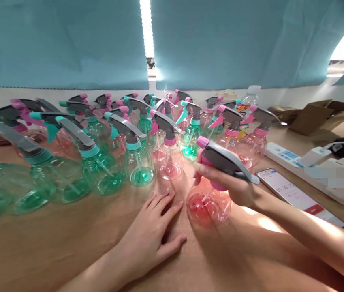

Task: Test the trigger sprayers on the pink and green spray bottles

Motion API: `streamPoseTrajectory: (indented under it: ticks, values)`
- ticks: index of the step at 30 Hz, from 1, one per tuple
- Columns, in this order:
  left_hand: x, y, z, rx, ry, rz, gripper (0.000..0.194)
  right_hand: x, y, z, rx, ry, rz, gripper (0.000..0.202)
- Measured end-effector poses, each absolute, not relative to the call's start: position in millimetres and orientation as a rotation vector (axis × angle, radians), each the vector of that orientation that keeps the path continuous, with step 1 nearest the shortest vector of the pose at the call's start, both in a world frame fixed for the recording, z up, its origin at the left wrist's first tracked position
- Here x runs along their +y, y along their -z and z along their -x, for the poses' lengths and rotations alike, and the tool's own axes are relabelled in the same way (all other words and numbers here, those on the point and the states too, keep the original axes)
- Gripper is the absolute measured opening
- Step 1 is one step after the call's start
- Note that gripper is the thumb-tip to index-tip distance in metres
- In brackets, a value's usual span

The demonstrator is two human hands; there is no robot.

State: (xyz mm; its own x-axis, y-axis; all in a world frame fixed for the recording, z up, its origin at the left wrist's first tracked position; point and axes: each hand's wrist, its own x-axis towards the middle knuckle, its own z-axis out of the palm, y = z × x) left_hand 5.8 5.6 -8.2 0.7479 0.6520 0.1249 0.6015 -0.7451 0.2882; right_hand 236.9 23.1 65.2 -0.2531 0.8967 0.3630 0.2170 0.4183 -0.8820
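My right hand is closed around the neck and trigger of a pink spray bottle, whose grey head with a pink nozzle points to the upper left. The bottle looks upright, at or just above the table. Palm down with its fingers spread, my left hand lies on the table to the left of that bottle and holds nothing. Just beyond it stand a clear pink bottle with a pink collar and a green bottle with a teal collar.
Several more green and pink spray bottles fill the left and back of the table. To the right are a phone, a white power strip with plugs, and an open cardboard box. A blue-green curtain hangs behind.
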Motion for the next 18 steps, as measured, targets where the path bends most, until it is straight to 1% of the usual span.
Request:
streamPoseTrajectory:
  ticks: [3,4,8,12,18]
  values:
    - [6.1,8.6,-5.7,0.991,-0.314,-2.724,0.06,22.5,-64.5,-238.1,-1.75,-0.9,0.932,0.03]
    - [6.2,8.5,-5.7,0.992,-0.312,-2.725,0.06,22.4,-64.4,-238.0,-1.752,-0.902,0.922,0.03]
    - [5.9,7.5,-5.9,1.0,-0.32,-2.733,0.059,22.7,-63.3,-235.3,-1.73,-0.935,0.875,0.014]
    - [5.3,7.2,-6.0,0.997,-0.32,-2.739,0.058,25.1,-58.0,-232.4,-1.682,-0.896,0.789,0.024]
    - [4.3,7.9,-5.6,0.994,-0.322,-2.754,0.057,26.3,-56.1,-232.4,-1.704,-0.88,0.764,0.026]
